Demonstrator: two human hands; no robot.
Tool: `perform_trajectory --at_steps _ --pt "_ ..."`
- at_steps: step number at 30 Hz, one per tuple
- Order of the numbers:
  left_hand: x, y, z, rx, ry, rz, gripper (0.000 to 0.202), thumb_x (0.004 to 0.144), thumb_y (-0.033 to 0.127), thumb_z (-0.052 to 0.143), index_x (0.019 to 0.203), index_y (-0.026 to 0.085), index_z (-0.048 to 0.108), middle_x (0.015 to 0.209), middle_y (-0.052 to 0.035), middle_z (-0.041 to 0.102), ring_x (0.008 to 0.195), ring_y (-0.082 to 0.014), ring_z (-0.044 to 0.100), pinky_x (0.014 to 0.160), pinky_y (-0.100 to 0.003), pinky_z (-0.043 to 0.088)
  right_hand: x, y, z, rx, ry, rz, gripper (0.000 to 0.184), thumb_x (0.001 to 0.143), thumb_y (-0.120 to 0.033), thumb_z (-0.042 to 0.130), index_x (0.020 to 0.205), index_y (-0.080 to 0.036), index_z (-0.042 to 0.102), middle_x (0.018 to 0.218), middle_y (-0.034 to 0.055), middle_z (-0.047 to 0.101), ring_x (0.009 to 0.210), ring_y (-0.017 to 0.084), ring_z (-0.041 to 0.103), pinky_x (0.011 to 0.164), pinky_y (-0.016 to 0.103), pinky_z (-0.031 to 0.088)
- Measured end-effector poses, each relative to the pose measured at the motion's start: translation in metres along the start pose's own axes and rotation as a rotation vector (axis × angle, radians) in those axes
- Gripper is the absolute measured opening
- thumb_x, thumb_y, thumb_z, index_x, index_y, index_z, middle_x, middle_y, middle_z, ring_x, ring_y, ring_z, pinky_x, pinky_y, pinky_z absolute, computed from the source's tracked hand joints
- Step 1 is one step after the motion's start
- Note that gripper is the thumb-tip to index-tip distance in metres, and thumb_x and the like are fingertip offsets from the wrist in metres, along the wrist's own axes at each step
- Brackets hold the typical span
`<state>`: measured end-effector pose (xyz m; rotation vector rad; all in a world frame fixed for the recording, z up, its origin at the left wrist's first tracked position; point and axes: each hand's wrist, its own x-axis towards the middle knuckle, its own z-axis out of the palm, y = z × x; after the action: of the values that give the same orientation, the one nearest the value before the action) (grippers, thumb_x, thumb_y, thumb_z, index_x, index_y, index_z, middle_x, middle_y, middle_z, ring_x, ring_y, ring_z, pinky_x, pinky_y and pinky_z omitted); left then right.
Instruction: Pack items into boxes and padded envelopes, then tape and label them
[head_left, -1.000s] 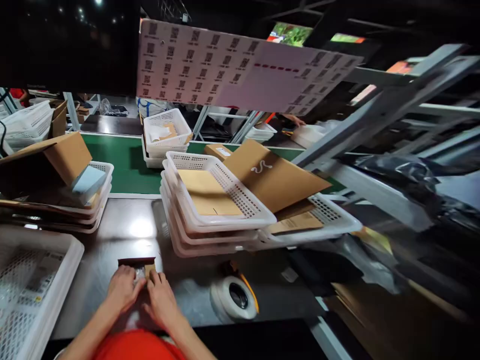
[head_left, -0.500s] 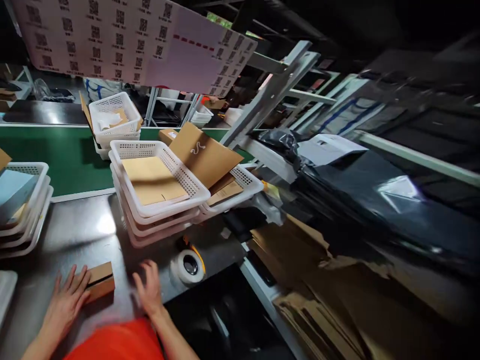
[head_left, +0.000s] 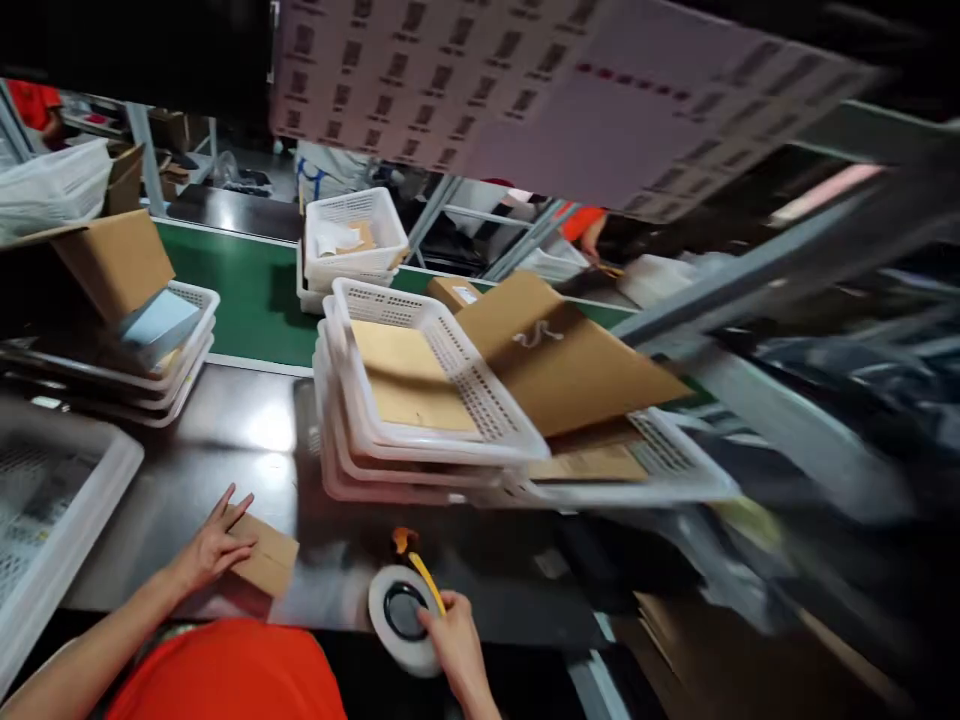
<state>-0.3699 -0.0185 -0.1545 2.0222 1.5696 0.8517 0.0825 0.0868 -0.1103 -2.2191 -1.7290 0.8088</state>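
Note:
My left hand [head_left: 211,548] rests on the left end of a small brown cardboard box [head_left: 268,562], its fingers spread apart. The box lies on the metal tabletop in front of my body. To the right, my right hand [head_left: 456,642] has closed on a tape dispenser [head_left: 384,622] with a large whitish roll. The thumb reaches to the roll's dark core, and the fingers are at the yellow strip beside it. An orange-brown part shows at the dispenser's far end.
Stacked white baskets [head_left: 439,450] stand behind the tape, one holding a yellow envelope. A large open carton [head_left: 562,360] leans beside them. More baskets [head_left: 176,385] are at left. A green conveyor belt [head_left: 255,285] runs behind; a sheet of printed codes [head_left: 450,85] hangs overhead.
My right hand has moved right and taken hold of the tape dispenser. My left hand stays at the box, its fingers now more bent. The view has swung left.

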Motion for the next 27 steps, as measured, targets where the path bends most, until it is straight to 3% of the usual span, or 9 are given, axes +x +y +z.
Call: perform_trajectory --at_steps 2,5,7,10,14,16,20,23,27 --pt "0.000 0.011 0.000 -0.085 -0.006 -0.166 0.028 0.102 0.031 0.062 0.120 0.036 0.082 0.169 -0.0062 0.046 0.165 -0.0343 0.025 0.126 -0.062 0.039 -0.026 -0.020 0.009 0.119 -0.057 -0.216 0.051 0.076 -0.025 0.056 0.127 -0.022 0.058 0.113 0.0175 0.074 0.106 0.038 0.076 0.094 0.050 0.061" --pt "0.004 0.024 -0.005 -0.210 -0.020 -0.324 0.028 0.097 0.030 0.064 0.116 0.033 0.084 0.165 -0.0055 0.052 0.160 -0.0329 0.037 0.128 -0.061 0.037 -0.058 -0.076 0.025 0.211 -0.131 -0.721 0.062 0.089 -0.021 0.050 0.150 -0.031 0.054 0.139 0.0136 0.062 0.124 0.031 0.068 0.104 0.049 0.058" --pt "0.010 0.031 -0.011 -0.282 -0.018 -0.339 0.027 0.094 0.031 0.065 0.110 0.033 0.086 0.159 -0.0035 0.060 0.157 -0.0303 0.042 0.131 -0.057 0.032 -0.071 -0.120 0.037 0.093 -0.162 -0.998 0.062 0.092 -0.016 0.049 0.150 -0.035 0.058 0.141 0.0123 0.058 0.122 0.029 0.066 0.100 0.045 0.059" --pt "0.015 0.040 -0.019 -0.403 0.009 -0.373 0.021 0.086 0.037 0.071 0.098 0.033 0.088 0.142 -0.0019 0.074 0.149 -0.0279 0.053 0.132 -0.052 0.031 -0.074 -0.164 0.056 -0.147 -0.140 -1.223 0.070 0.085 -0.009 0.054 0.148 -0.038 0.061 0.137 0.0114 0.062 0.111 0.029 0.067 0.093 0.044 0.060" --pt "0.005 0.046 -0.021 -0.645 0.504 -0.743 0.041 0.081 0.057 0.069 0.101 0.024 0.083 0.137 -0.0128 0.075 0.138 -0.0324 0.062 0.118 -0.052 0.050 -0.066 -0.165 0.071 -0.212 -0.040 -1.287 0.078 0.078 -0.004 0.053 0.148 -0.037 0.062 0.136 0.0122 0.063 0.110 0.031 0.067 0.090 0.045 0.061" --pt "-0.003 0.052 -0.018 -0.742 0.640 -0.917 0.058 0.083 0.070 0.060 0.101 0.018 0.079 0.122 -0.0189 0.078 0.117 -0.0332 0.073 0.098 -0.050 0.061 -0.063 -0.154 0.073 -0.198 -0.037 -1.287 0.075 0.080 -0.004 0.053 0.148 -0.037 0.062 0.136 0.0119 0.063 0.115 0.032 0.067 0.094 0.046 0.061" --pt "-0.004 0.078 -0.015 -1.072 0.435 -1.020 0.077 0.082 0.086 0.052 0.094 0.015 0.077 0.086 -0.0136 0.079 0.071 -0.0243 0.074 0.063 -0.037 0.060 -0.061 -0.141 0.068 -0.211 -0.087 -1.257 0.071 0.084 -0.005 0.054 0.147 -0.037 0.062 0.139 0.0111 0.062 0.121 0.032 0.066 0.097 0.044 0.061" --pt "0.008 0.095 -0.023 -1.297 0.323 -1.033 0.073 0.079 0.086 0.057 0.101 0.019 0.077 0.089 -0.0076 0.078 0.071 -0.0188 0.070 0.064 -0.031 0.055 -0.059 -0.147 0.058 -0.209 -0.186 -1.280 0.069 0.089 -0.011 0.056 0.152 -0.038 0.057 0.143 0.0127 0.061 0.124 0.033 0.066 0.099 0.046 0.062" --pt "0.017 0.095 -0.032 -1.246 0.289 -1.087 0.059 0.071 0.080 0.066 0.083 0.022 0.070 0.077 -0.0025 0.072 0.068 -0.0187 0.066 0.063 -0.030 0.050 -0.058 -0.176 0.034 -0.189 -0.424 -1.291 0.066 0.095 -0.021 0.059 0.158 -0.039 0.049 0.149 0.0136 0.059 0.133 0.032 0.064 0.107 0.047 0.059"
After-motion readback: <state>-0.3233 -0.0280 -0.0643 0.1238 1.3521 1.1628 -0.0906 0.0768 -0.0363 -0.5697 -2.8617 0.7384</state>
